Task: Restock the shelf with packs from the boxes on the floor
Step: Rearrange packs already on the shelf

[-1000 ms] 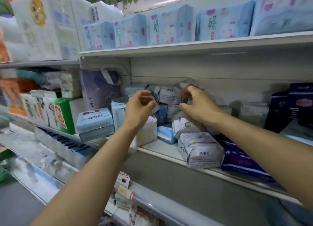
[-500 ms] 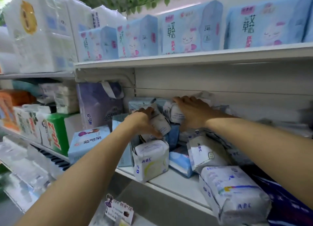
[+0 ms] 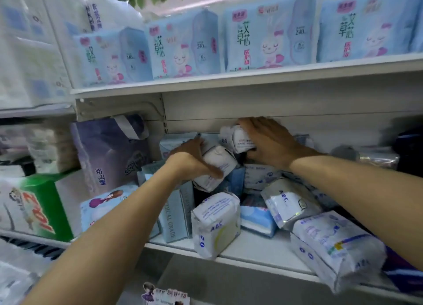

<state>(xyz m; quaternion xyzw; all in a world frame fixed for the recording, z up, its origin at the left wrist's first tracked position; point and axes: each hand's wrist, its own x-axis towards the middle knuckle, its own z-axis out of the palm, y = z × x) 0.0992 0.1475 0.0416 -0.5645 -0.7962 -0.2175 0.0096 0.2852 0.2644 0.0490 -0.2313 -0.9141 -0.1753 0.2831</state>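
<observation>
Both my hands reach deep into the middle shelf (image 3: 258, 252), among a heap of white ABC packs. My left hand (image 3: 191, 161) grips a white pack (image 3: 216, 167) lying tilted on the pile, thumb along its lower edge. My right hand (image 3: 265, 140) lies over another white pack (image 3: 240, 139) at the top of the heap, fingers spread across it and thumb beneath. More ABC packs sit in front: one upright (image 3: 215, 227), one leaning (image 3: 288, 201), one large at the shelf's edge (image 3: 336, 247).
Blue rabbit-print packs (image 3: 267, 32) line the upper shelf (image 3: 229, 80). A purple bag (image 3: 109, 153), a pale blue "medical grade" pack (image 3: 175, 213) and a green-and-white box (image 3: 34, 211) stand to the left. Dark blue packs (image 3: 407, 270) lie at the right.
The view has moved closer to the shelf. My left hand has settled around the tilted white pack, and my right hand has slid up over the top pack of the heap.
</observation>
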